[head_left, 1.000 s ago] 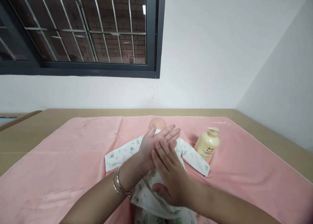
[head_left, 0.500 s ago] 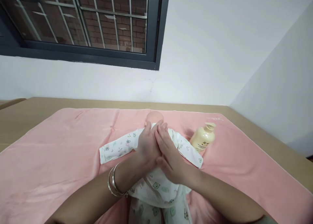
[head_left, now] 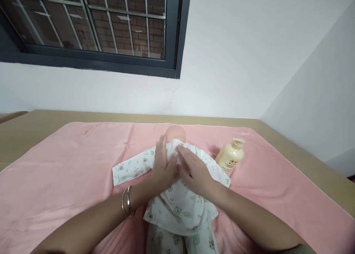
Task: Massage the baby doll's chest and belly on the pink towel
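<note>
A baby doll (head_left: 176,131) in white printed clothes (head_left: 180,206) lies on its back on a pink towel (head_left: 69,180), head towards the wall. My left hand (head_left: 163,165) lies flat and open on the doll's chest, fingers pointing at the head. My right hand (head_left: 194,169) rests flat and open beside it on the chest, the two hands touching at the thumbs. Two metal bangles (head_left: 127,200) circle my left wrist. Neither hand holds anything.
A cream pump bottle (head_left: 230,156) lies tilted on the towel just right of the doll's sleeve. The towel covers a tan table (head_left: 305,154) set against a white wall, with a barred window (head_left: 91,28) above left.
My hands, pressed palm to palm above the doll a second ago, have parted and come down flat on its chest. The camera view has tilted slightly.
</note>
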`<state>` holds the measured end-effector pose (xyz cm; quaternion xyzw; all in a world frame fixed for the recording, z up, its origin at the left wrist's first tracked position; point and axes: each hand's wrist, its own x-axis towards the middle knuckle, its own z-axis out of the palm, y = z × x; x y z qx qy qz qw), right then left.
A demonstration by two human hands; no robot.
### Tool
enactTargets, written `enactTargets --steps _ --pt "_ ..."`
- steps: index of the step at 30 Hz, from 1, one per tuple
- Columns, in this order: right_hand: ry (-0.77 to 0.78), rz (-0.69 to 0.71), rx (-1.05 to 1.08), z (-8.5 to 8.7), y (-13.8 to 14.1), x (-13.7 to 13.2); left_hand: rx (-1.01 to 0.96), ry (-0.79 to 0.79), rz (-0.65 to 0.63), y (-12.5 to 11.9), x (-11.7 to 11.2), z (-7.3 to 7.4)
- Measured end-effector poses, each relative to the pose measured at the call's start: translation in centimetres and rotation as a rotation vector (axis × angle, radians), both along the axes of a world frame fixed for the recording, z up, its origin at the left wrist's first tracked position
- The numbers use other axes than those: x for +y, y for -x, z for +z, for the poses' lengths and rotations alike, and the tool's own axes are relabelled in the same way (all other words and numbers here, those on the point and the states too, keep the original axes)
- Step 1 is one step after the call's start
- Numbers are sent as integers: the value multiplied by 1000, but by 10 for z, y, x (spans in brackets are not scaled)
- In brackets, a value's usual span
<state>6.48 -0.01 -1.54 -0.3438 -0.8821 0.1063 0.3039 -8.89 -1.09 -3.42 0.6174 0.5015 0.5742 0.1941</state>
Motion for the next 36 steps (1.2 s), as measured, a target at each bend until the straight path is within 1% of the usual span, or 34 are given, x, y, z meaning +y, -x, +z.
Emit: enactTargets --steps 2,3,4,6,8,10,13,15,16,17,19,20,21,22,24,26,28,29,31,34,35,36 --pt "-4 -50 -64 -2 5 19 134 -36 31 -3 -10 -20" --pt "0 -59 -102 -1 10 28 183 -66 55 -5 -13 -27" --pt "7 -60 -143 0 15 35 224 -105 83 -6 -15 -32" --pt "-4 -41 -237 2 26 41 284 -194 130 -6 -16 -38" --pt "-51 10 -335 5 31 36 268 -254 145 -4 -16 -38" --pt "-100 76 -405 5 28 21 243 -266 136 -2 -17 -36" --pt "-109 195 -436 3 11 2 232 -283 103 -1 -21 -33" --pt "-83 233 -412 1 -1 5 248 -315 85 -1 -22 -33" --pt "-64 217 -394 1 -5 11 261 -331 78 -1 -23 -34" --pt "-40 171 -376 0 -6 19 276 -341 73 -2 -23 -35" --pt "12 31 -358 1 -3 34 293 -356 72 -2 -23 -37" --pt "27 -28 -359 1 1 37 296 -360 77 -2 -23 -38" --pt "26 -55 -368 1 5 37 298 -361 83 -2 -23 -39" --pt "8 -42 -379 1 8 33 301 -362 89 -1 -23 -40" --pt "-56 69 -402 -2 11 15 316 -374 94 -1 -22 -40" --pt "-96 161 -410 -5 7 -6 332 -391 95 -2 -22 -41" --pt "-96 175 -404 -7 -2 -16 327 -426 104 -3 -21 -42" --pt "-87 161 -398 -7 -5 -16 319 -443 107 -3 -21 -42" --pt "-60 96 -378 -4 -7 -4 308 -461 105 -4 -20 -41" --pt "-4 -46 -358 1 4 20 313 -441 87 -3 -21 -38" --pt "3 -70 -362 1 10 24 315 -428 88 -3 -22 -37" --pt "-4 -64 -371 1 15 25 317 -412 90 -3 -22 -35"
